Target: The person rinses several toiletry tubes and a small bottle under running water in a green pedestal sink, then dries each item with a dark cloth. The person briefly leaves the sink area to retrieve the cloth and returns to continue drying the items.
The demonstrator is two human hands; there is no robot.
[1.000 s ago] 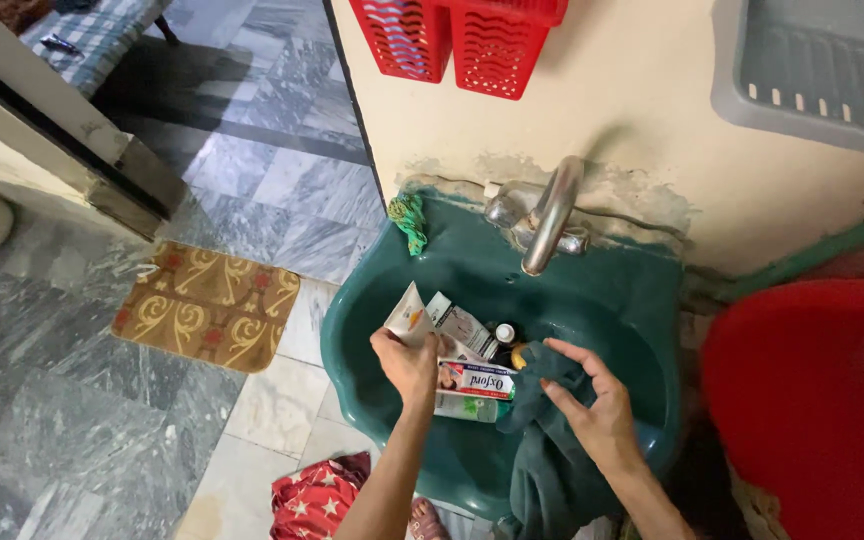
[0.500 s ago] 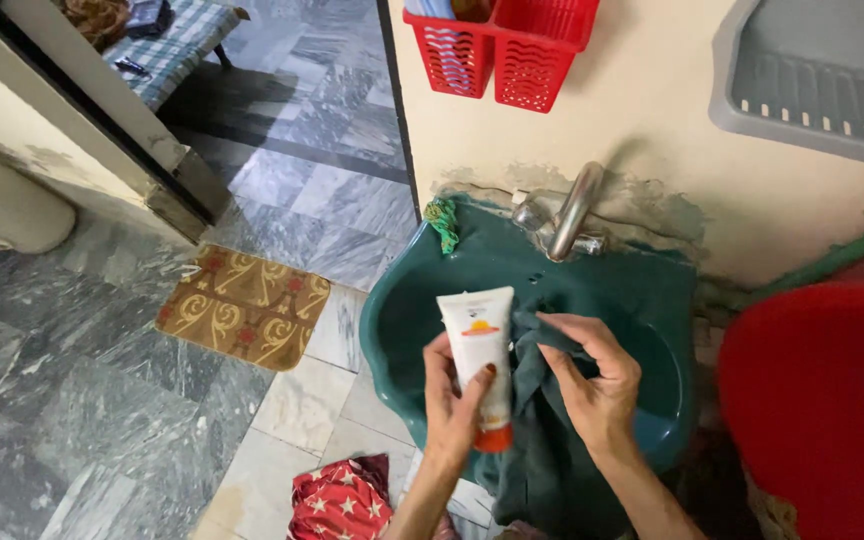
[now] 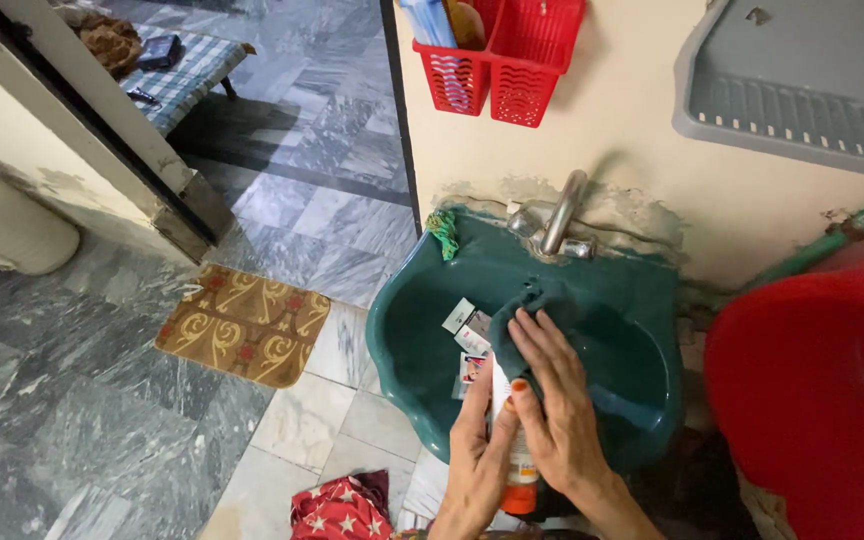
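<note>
White tube (image 3: 518,452) upright, orange cap nearest viewer

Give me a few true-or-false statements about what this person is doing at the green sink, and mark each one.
1. The left hand holds a white tube with an orange cap. True.
2. The right hand presses a dark green cloth against the tube. True.
3. The sink is white. False: it is dark green.
4. Water is pouring from the tap. False: no stream shows.
5. A red basket hangs on the wall above the sink. True.
6. The sink basin holds nothing. False: a few small packets lie in it, left of the cloth.
</note>
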